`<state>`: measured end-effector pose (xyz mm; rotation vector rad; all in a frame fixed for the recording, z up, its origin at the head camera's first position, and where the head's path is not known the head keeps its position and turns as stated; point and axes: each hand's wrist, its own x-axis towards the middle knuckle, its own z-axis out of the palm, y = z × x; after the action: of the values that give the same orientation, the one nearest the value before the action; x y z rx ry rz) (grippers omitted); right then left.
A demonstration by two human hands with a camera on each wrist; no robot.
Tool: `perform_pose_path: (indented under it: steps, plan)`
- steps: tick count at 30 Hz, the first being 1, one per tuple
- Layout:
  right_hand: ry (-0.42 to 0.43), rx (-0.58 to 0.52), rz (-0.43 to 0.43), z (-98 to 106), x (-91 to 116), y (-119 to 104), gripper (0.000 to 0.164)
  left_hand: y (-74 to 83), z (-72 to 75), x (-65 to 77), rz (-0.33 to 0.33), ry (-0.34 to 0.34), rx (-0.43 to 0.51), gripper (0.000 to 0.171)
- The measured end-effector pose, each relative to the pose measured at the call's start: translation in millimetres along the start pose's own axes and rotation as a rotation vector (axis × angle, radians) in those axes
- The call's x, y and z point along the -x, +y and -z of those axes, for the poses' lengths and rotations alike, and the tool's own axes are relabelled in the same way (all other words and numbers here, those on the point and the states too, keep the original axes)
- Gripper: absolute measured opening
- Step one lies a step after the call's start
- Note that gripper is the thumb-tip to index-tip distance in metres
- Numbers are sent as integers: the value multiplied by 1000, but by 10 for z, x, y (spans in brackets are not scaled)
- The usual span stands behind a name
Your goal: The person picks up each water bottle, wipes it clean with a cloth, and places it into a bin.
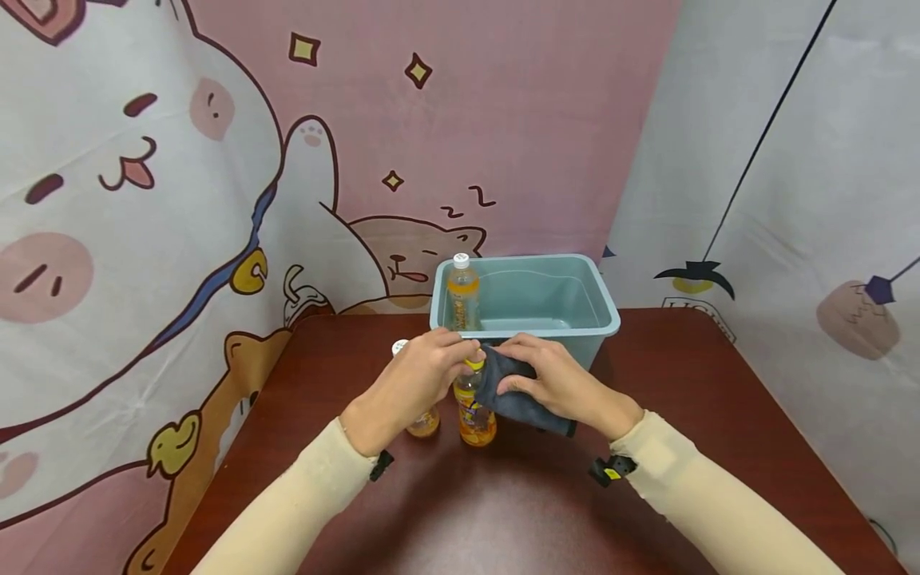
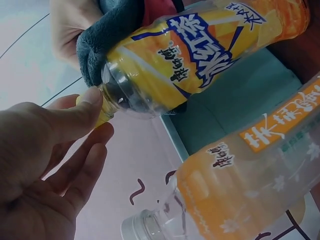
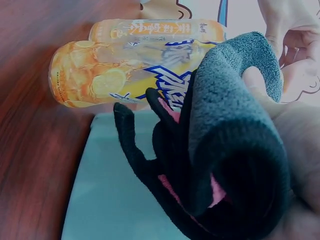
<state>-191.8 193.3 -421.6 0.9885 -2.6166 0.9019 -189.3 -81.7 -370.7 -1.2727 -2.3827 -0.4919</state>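
My left hand [image 1: 420,371] pinches the yellow cap of a bottle [image 1: 477,427] with a yellow and orange label, which stands on the table. In the left wrist view, the thumb and a finger meet at the cap of that bottle [image 2: 190,55]. A dark grey cloth [image 1: 525,409], with black and pink parts showing in the right wrist view, is held by my right hand [image 1: 553,375] around the bottle's upper side. A white-capped bottle [image 1: 424,423] stands just left, partly hidden behind my left hand.
Behind the hands is a light blue plastic bin [image 1: 607,321] on the dark red table [image 1: 690,383]. Another white-capped bottle [image 1: 465,307] stands upright inside at its left end. A cartoon-printed cloth wall [image 1: 546,144] closes off the back.
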Motion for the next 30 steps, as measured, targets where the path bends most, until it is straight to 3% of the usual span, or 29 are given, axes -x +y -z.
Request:
perform_pose_path:
  steps: [11,22,30]
  plan:
    - [-24,-7,-17,-16,15,13,49,12,7,18,3,28,-32,30]
    - [-15,-12,-23,-41,41,55,44,39,12,-8,17,9,-50,30]
    - [-85,-29,-28,-141,67,179,37,54,21,4,20,14,-61,29]
